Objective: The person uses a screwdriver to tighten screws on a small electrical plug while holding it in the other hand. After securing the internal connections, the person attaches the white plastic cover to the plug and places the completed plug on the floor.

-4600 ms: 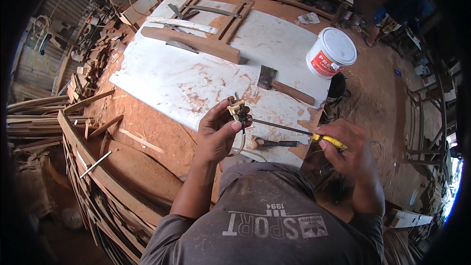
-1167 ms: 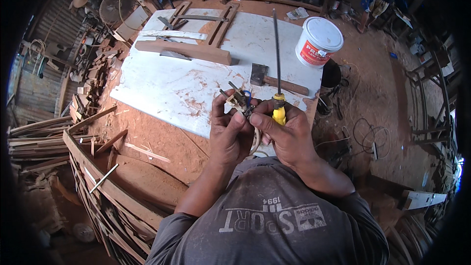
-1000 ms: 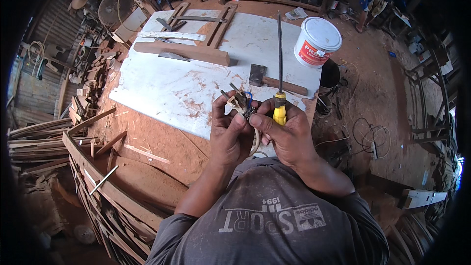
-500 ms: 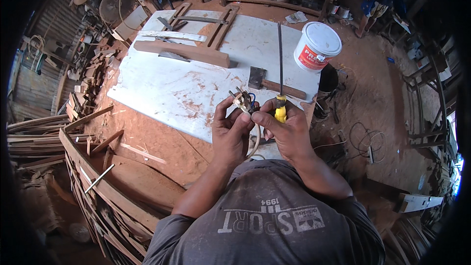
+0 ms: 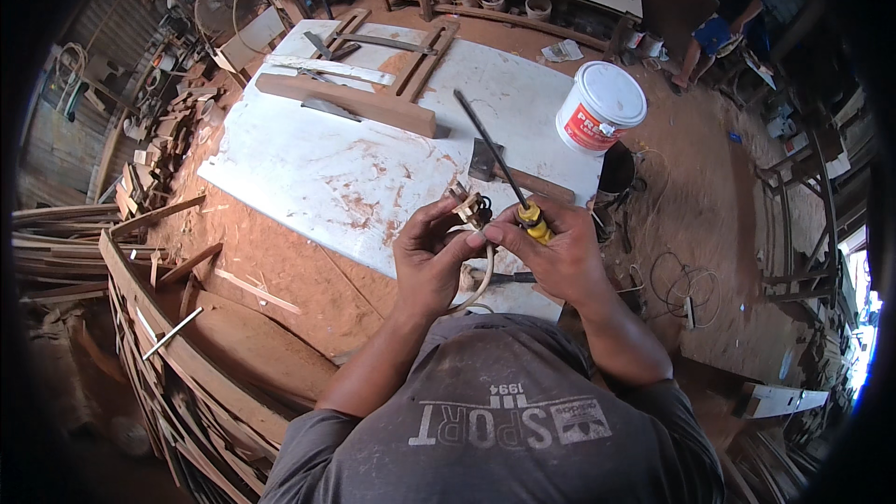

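Over the near edge of the white table (image 5: 308, 168), my left hand (image 5: 429, 261) is closed on an electrical plug (image 5: 467, 211), its prongs pointing away from me. Dark wire ends show at its side, and a pale cable (image 5: 488, 271) hangs down in a curve. My right hand (image 5: 567, 252) holds a yellow-handled screwdriver (image 5: 533, 221) in its fingers, the long shaft slanting up to the left. Its thumb and index finger pinch at the wires beside the plug, touching the left fingertips. What exactly lies in that pinch is too small to tell.
Beyond my hands lie a hammer (image 5: 532, 181), a wooden beam (image 5: 350, 105) and a wooden frame (image 5: 420, 65). A white lidded bucket (image 5: 611, 98) stands at the table's right. Timber strips (image 5: 177, 355) are piled at left. A cable (image 5: 686, 289) lies on the floor; a person (image 5: 737, 14) sits far right.
The screwdriver's shaft has swung from upright to leaning left. The plug has turned slightly in my left hand. My view has shifted a little, and a dark tool now shows below my hands.
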